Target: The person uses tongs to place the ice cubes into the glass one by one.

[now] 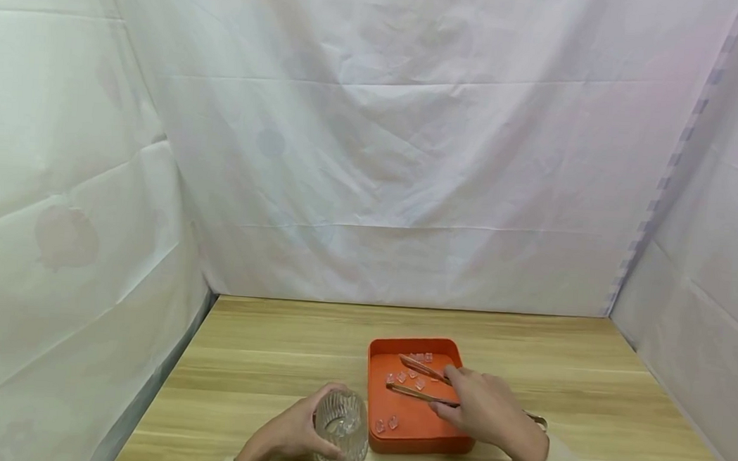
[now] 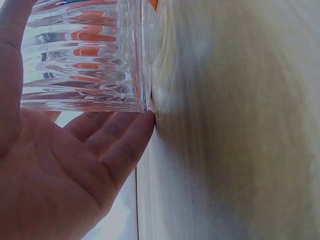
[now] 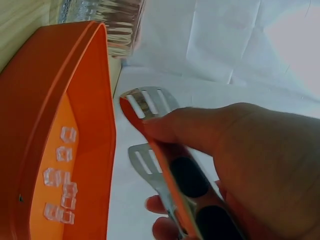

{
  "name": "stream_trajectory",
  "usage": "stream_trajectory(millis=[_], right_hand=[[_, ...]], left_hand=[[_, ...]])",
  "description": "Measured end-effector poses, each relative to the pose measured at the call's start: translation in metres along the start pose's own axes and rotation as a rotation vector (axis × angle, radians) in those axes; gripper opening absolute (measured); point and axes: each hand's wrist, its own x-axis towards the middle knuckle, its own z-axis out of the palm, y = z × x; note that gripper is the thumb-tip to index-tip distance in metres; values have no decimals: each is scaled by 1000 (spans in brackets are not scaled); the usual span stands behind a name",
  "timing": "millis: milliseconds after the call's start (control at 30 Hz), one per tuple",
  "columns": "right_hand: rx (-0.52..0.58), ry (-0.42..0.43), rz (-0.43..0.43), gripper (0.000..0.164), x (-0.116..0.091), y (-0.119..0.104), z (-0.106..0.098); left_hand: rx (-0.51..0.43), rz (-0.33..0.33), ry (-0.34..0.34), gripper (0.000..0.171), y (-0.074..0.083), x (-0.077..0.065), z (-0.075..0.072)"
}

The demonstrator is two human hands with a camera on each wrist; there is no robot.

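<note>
The metal tongs are over the orange tray, with their two tips apart. The right hand grips them. Little clear cubes lie in the tray, some near the back and two near the front. Just left of the tray, the left hand holds a bumpy clear glass. The tray sits on a wooden table.
</note>
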Motion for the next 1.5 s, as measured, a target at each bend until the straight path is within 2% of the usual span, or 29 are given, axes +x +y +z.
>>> stream_trajectory(millis=[233,400,533,767,967,1200,1500], right_hand=[[17,-80,-16,43,2,3,8],[23,-137,-49,40,6,3,14],[12,-168,-50,40,8,2,17],[-1,-206,-6,43,12,-2,20],[8,-224,-4,41,16,-3,22],[15,-239,-17,44,18,-4,24],[1,-254,-8,39,19,-3,27]], left_hand=[[83,41,2,91,-1,-1,2],[100,69,1,95,-1,-2,3],[79,78,-15,97,-1,-1,3],[-16,44,-84,102,-1,-2,-1],[19,34,-80,100,-1,-2,-4],[-61,4,-102,90,-2,-2,-6],[-78,-12,-164,91,-4,-1,-9]])
